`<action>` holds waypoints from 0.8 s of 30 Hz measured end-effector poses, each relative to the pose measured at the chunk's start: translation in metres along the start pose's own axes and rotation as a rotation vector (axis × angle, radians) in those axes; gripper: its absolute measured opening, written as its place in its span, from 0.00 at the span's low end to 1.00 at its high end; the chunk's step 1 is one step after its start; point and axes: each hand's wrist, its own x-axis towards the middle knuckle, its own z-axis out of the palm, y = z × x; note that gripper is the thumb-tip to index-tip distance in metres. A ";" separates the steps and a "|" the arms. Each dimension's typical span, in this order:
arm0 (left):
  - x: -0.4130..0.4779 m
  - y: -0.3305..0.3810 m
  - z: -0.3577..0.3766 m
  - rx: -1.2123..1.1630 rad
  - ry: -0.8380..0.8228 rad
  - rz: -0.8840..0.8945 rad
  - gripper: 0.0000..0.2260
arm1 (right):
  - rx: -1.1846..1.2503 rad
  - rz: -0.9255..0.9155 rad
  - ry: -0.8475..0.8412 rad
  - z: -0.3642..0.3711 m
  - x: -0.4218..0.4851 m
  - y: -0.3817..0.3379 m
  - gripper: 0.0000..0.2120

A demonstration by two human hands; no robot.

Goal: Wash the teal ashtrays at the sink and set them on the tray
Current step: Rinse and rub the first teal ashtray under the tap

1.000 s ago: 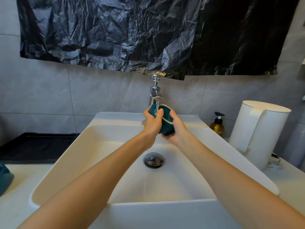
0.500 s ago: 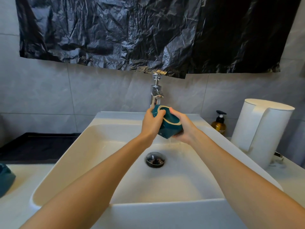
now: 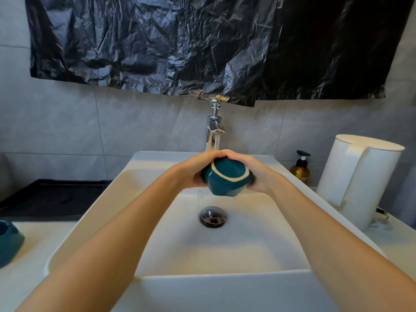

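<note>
Since half a second ago the faceted teal ceramic ashtray (image 3: 227,180) has been turned so that its pale-rimmed opening faces up and toward the camera, and both hands have closed further over it, fingertips now meeting above its far edge. The left hand (image 3: 195,172) grips its left side with curled fingers, and the right hand (image 3: 255,174) grips its right side in the same way.

The ashtray is held in mid-frame over the back of the white rectangular ceramic sink (image 3: 90,221), just below the chrome tap (image 3: 215,129), whose stream falls behind the knuckles. Drips hang from the ashtray's underside, above the round metal drain (image 3: 212,216). The basin lies open below and in front of the hands, bounded by its raised rim on all four sides, with the forearms crossing the near wall.

At the left edge of the frame a second teal ashtray (image 3: 9,242) sits on the pale counter (image 3: 394,244), cut off by the frame. Behind it, middle left, lies a flat black tray (image 3: 51,197), dark and hard to read. At the right stand a small amber pump bottle (image 3: 300,170), its label too small to read, and a tall white jug with a handle (image 3: 358,176). A crumpled black plastic sheet (image 3: 202,46) covers the upper wall and hides the top of the tap.
</note>
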 end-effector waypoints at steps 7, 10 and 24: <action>0.009 -0.013 0.024 -0.242 0.320 0.293 0.17 | 0.271 -0.052 0.284 0.018 0.013 0.014 0.24; 0.012 -0.018 0.031 -0.283 0.464 0.393 0.14 | 0.505 -0.016 0.349 0.034 0.017 0.021 0.20; 0.012 -0.014 0.005 -0.356 0.242 0.049 0.24 | 0.238 0.099 0.252 0.024 0.008 0.007 0.11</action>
